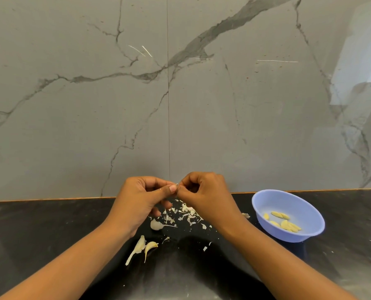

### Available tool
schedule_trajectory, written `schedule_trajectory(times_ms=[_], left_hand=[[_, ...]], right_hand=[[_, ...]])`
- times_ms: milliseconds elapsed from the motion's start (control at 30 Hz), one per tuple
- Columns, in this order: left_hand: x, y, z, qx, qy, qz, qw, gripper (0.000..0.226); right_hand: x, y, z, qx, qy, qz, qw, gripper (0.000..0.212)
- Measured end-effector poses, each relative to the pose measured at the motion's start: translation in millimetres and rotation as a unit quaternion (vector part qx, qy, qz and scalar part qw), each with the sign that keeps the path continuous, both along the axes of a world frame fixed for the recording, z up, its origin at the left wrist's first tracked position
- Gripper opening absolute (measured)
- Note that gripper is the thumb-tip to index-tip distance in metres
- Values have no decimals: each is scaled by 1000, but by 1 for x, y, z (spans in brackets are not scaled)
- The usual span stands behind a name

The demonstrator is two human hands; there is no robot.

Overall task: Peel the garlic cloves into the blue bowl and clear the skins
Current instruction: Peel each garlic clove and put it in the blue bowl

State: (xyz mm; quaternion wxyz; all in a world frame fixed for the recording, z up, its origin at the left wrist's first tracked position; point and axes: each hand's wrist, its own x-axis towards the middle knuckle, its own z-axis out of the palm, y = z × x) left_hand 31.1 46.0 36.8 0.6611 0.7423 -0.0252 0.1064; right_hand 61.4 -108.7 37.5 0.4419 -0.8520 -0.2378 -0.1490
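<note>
Both hands are up off the black countertop (50,234), fingertips meeting in the middle. The left hand (141,198) and right hand (208,195) each pinch the same tiny garlic piece (176,187). Only a pale sliver shows between the fingers, so I can't tell if it's a whole clove or just skin coming off one.

Things I'd worry about from here:

- The pinch sits well left of the blue bowl (288,237). If the clove pops out of that papery skin, it probably lands in the skin scraps (186,212) directly underneath, not with the peeled cloves (288,224) in the bowl. Then you're fishing it back out of the mess.
- Skins are light and flaky. A few bits already lie close to the bowl's left side, and a careless sweep of the right forearm could flick some in.
- An unpeeled clove (156,225) lies right at the edge of the scrap pile, and two more cloves (145,247) lie just in front of it. When the skins get cleared, those could easily get scooped away with the rubbish.
- The left wrist hangs right over that near clove, so lowering the hand could knock it along the counter.
</note>
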Motion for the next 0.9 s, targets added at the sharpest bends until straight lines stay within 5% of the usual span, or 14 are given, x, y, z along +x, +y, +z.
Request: schedule_trajectory(times_ms=[333, 633, 900], left_hand=[[-1, -2, 0, -56, 4, -9, 998, 20], [2, -3, -1, -89, 21, -20, 996, 11], [1, -2, 0, -97, 27, -23, 995, 23]], right_hand=[[-1, 5, -4, 30, -2, -10, 999, 15], [2, 2, -1, 258, 256, 48, 930, 14], [5, -7, 0, 114, 161, 79, 977, 4]])
